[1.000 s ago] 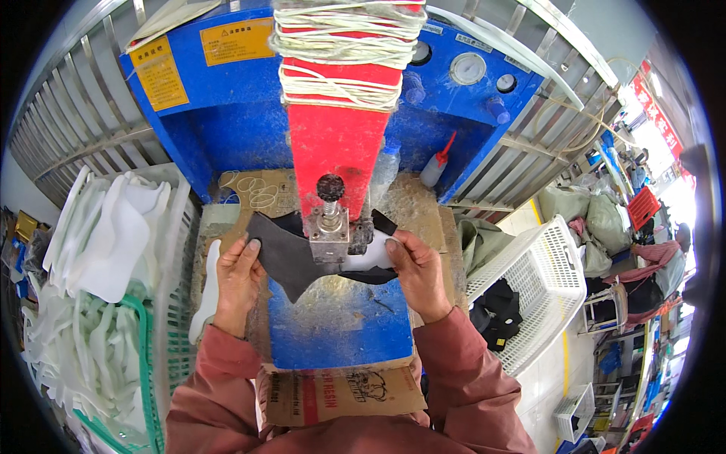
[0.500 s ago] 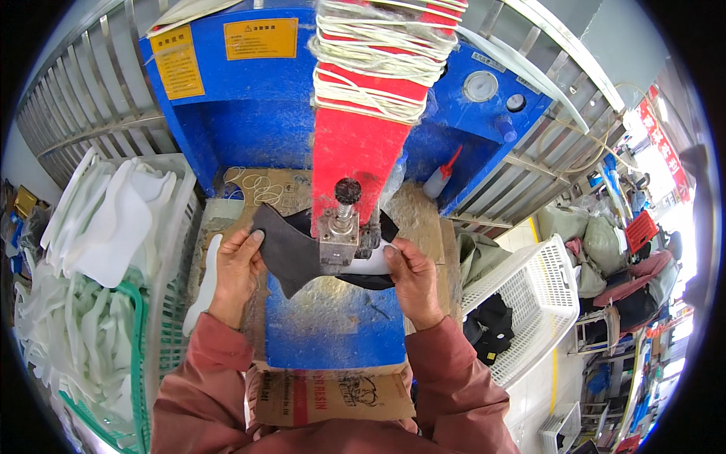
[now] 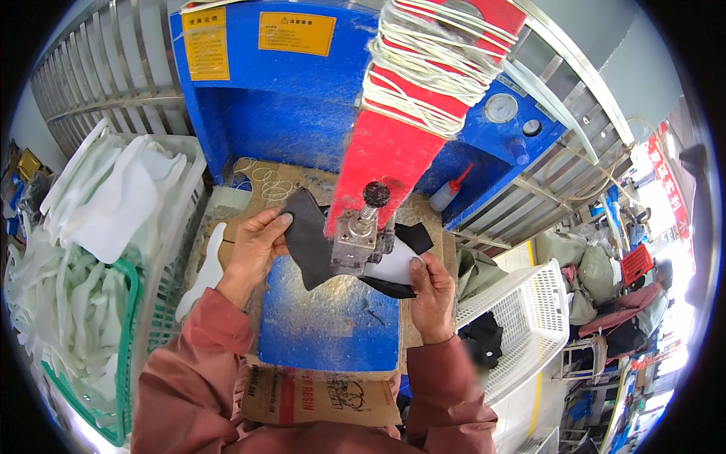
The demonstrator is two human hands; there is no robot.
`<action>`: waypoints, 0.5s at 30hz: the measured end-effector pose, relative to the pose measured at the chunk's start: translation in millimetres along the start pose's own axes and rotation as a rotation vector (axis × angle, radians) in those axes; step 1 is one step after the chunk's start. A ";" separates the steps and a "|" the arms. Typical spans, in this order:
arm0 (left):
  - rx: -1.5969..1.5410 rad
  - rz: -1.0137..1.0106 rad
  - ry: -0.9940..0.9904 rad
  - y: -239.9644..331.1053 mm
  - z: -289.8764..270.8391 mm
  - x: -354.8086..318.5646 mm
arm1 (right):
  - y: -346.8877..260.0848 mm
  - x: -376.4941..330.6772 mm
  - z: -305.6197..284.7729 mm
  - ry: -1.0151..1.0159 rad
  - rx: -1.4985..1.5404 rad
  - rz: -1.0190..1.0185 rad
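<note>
A black fabric piece (image 3: 308, 246) is stretched under the metal head (image 3: 361, 246) of a machine with a red arm (image 3: 386, 155). Its left end is pinched between the thumb and fingers of my left hand (image 3: 255, 248). On the other side, my right hand (image 3: 433, 296) grips the edge of a white smooth piece (image 3: 395, 261), with black fabric showing around it. The metal head hides the middle of the work, so how the two pieces join there cannot be seen. Below lies a worn blue plate (image 3: 329, 325).
At left, a crate (image 3: 197, 155) and green basket (image 3: 130, 318) hold many white shaped pieces. One white piece (image 3: 203, 272) lies beside my left forearm. A white basket (image 3: 529, 303) with black pieces stands right. A red-tipped bottle (image 3: 445, 195) is behind the machine arm.
The view has tilted, so the machine sits farther right in the picture. Both hands keep their hold; the black fabric has shifted slightly, with more of a corner showing right of the head.
</note>
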State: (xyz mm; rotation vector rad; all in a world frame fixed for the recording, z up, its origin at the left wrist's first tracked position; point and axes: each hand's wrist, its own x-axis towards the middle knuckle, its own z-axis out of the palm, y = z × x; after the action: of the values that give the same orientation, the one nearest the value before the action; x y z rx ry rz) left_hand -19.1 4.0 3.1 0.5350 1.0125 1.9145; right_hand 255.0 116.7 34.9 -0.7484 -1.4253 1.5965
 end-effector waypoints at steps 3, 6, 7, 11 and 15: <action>0.017 -0.008 -0.033 -0.3 6.4 4.1 | 0.8 1.3 -5.9 -0.003 0.036 -0.004; 0.049 -0.031 -0.045 -0.6 13.2 7.8 | 2.2 2.5 -9.4 0.030 0.094 -0.020; 0.074 -0.045 -0.028 -0.4 15.1 8.9 | 2.3 2.7 -10.6 0.037 0.080 -0.019; 0.090 -0.068 -0.031 -1.9 22.3 12.8 | 0.7 4.2 -17.8 0.041 0.070 -0.025; 0.096 -0.098 -0.048 -2.8 26.7 14.9 | -0.1 3.8 -23.3 0.049 0.114 -0.015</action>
State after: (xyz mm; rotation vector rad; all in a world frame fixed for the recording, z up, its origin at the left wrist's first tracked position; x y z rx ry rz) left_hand -7.1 29.3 15.7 0.5734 1.0841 1.7662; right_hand 273.4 131.1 31.3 -0.7039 -1.2902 1.6230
